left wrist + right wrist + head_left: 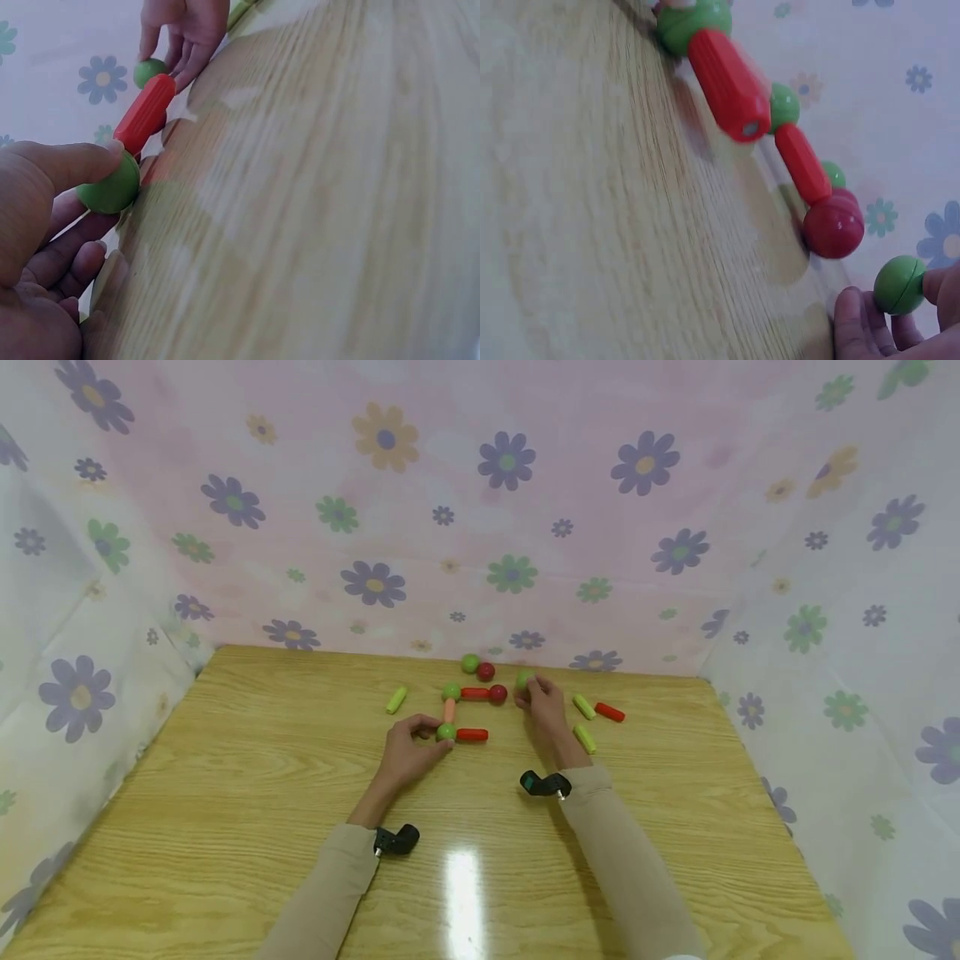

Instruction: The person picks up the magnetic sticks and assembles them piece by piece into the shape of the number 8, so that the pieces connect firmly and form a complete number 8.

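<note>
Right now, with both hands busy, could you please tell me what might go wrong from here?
The right hand pinches a loose green ball, which could slip and roll away. That hand is also close to the dark red ball ending the joined shape and might knock it. The left hand holds the nearer corner ball; a tug could loosen its red rod.

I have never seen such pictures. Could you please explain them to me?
There is no machine, only a person's bare left hand and right hand. The wide picture comes from a camera on the head; the other two come from small black cameras, one on each wrist. On the wood-grained table lie short yellow-green sticks, short red sticks, glossy green balls and glossy dark red balls. The left hand's grip is on one green ball, which touches a red stick and a peach-coloured stick; the right hand's grip holds another green ball.
</note>
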A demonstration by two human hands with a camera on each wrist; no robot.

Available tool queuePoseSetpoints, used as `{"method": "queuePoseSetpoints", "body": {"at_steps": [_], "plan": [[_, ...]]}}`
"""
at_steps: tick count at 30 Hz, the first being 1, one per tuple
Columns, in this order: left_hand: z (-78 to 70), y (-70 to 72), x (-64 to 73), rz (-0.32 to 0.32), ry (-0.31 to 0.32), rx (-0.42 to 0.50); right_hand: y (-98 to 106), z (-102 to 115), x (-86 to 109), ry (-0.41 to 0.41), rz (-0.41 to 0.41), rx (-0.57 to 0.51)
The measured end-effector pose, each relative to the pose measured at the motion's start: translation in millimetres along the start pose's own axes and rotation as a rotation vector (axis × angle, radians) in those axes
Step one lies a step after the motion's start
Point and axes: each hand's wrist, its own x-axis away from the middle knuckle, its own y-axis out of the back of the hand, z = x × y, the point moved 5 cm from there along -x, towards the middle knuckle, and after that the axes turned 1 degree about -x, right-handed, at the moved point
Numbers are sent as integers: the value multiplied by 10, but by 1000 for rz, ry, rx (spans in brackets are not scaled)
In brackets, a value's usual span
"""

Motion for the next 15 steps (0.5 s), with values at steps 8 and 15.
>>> {"method": "queuePoseSetpoints", "body": {"at_steps": [8, 15], "plan": [[-1, 2, -10, -3, -1, -4, 10, 94, 235, 32, 106, 98], [-10, 10, 2, -12, -3, 6, 22, 83, 423, 66, 194, 166]]}}
